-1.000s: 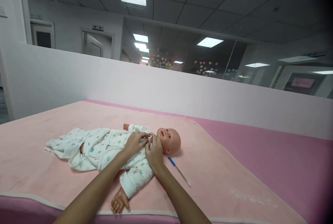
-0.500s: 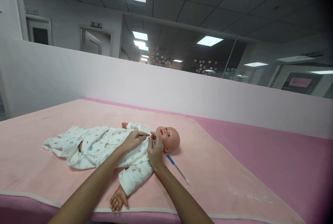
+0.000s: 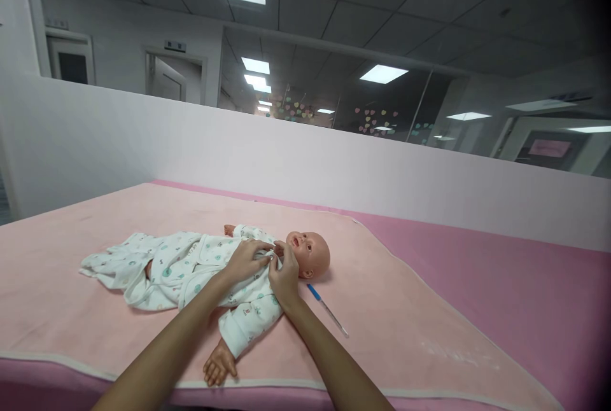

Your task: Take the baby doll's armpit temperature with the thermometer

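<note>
A bald baby doll lies on its back, its head to the right and its feet to the left. It wears a white baby outfit printed with small green figures. At the neckline, just below the doll's chin, my left hand pinches the cloth with thumb and fingers. My right hand grips the collar edge beside it, fingertips nearly touching the left ones. The exact bit of cloth or fastener between them is too small to make out. The doll's near arm stretches toward me.
A glass thermometer with a blue end lies right of the doll's head. Beneath everything is a peach mat with a white border, over a pink surface. A low white wall stands behind, with glass panes above it.
My left fingers have shifted slightly and closed in on the collar, nearer my right fingertips. My right hand has turned a little at the neckline. The doll and thermometer lie as before.
</note>
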Available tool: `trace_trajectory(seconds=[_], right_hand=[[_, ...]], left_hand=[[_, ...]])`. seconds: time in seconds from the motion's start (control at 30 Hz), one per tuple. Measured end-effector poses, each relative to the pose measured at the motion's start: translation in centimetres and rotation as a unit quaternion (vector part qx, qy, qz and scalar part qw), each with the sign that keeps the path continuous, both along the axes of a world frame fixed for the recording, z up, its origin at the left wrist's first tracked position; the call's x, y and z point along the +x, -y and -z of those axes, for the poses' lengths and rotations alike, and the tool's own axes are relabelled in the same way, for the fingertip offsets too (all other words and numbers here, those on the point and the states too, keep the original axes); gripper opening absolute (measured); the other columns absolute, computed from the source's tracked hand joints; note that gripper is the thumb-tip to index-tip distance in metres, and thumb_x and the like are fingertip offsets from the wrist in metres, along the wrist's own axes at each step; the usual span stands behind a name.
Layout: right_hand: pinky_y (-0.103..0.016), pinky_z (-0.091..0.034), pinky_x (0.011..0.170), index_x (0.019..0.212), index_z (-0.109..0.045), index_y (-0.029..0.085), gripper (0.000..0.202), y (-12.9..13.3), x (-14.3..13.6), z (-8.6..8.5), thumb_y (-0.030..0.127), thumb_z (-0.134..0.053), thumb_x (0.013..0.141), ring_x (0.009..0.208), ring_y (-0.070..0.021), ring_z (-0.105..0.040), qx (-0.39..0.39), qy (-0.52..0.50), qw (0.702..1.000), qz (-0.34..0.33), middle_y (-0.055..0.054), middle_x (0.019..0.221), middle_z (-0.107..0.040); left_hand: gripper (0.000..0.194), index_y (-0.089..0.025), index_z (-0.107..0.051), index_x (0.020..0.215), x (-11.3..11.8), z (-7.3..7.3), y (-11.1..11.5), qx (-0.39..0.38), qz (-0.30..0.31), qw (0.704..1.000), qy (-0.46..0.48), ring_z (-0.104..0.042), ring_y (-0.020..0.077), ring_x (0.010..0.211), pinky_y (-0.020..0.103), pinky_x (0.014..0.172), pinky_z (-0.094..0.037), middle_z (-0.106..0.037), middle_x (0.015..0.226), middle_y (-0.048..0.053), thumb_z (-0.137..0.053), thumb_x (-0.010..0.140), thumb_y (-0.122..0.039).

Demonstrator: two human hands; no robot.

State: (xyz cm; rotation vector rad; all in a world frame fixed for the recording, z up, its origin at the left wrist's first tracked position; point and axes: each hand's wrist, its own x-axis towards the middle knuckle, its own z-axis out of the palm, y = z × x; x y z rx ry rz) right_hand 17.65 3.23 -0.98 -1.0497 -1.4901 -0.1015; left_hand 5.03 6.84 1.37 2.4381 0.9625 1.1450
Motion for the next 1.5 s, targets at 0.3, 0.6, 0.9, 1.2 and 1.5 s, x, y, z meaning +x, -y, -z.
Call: trace_trajectory(seconds=[0.3,0.6,0.9,1.2,1.5], right_hand=[[-0.031,-0.047,0.078,0.098,-0.054,0.017,0.025,0.04,-0.08,0.05,0.012,-0.04,0.078,0.084,-0.0167,-0.057,-0.008,0.0,1.0,0.0,-0.007,0.091,-0.06],[-0.03,-0.046,0.075,0.098,-0.054,0.018,0.023,-0.48,-0.03,0.39,0.013,-0.04,0.08,0.081,-0.0164,-0.054,0.003,-0.009,1.0,0.001,-0.006,0.091,-0.058],[-0.031,-0.046,0.076,0.096,-0.053,0.019,0.018,-0.15,-0.09,0.16,0.015,-0.04,0.084,0.084,-0.0171,-0.054,0.008,-0.018,1.0,-0.004,-0.006,0.09,-0.057],[-0.032,-0.048,0.075,0.096,-0.052,0.019,0.017,-0.22,-0.08,0.41,0.016,-0.043,0.082,0.081,-0.0169,-0.055,0.012,-0.047,0.999,-0.006,-0.006,0.09,-0.057],[-0.033,-0.051,0.074,0.099,-0.051,0.017,0.019,-0.64,0.09,0.24,0.02,-0.044,0.081,0.089,-0.0193,-0.057,-0.007,-0.096,0.995,-0.012,-0.01,0.095,-0.057]], left_hand=[[0.026,-0.024,-0.063,0.102,-0.02,0.29,0.05,0.023,-0.001,1.0,0.003,-0.055,0.0193,0.09,0.034,0.084,-0.039,-0.066,0.095,0.002,-0.049,0.081,-0.026],[0.022,-0.022,-0.064,0.094,0.02,0.51,-0.15,0.008,0.013,0.999,0.033,-0.051,0.0189,0.102,0.035,0.093,-0.037,-0.057,0.108,0.005,-0.046,0.083,-0.028],[0.02,-0.021,-0.064,0.09,0.07,0.56,-0.32,-0.046,0.041,0.995,0.081,-0.051,0.0181,0.102,0.033,0.093,-0.038,-0.057,0.106,0.005,-0.047,0.082,-0.03],[0.021,-0.02,-0.06,0.084,0.12,-0.03,0.1,-0.065,0.014,0.997,0.045,-0.053,0.018,0.091,0.03,0.083,-0.039,-0.06,0.093,0.003,-0.042,0.082,-0.03],[0.025,-0.021,-0.057,0.1,-0.09,-0.17,0.16,-0.092,0.056,0.989,0.106,-0.055,0.0148,0.079,0.025,0.075,-0.042,-0.062,0.086,0.001,-0.041,0.081,-0.023]])
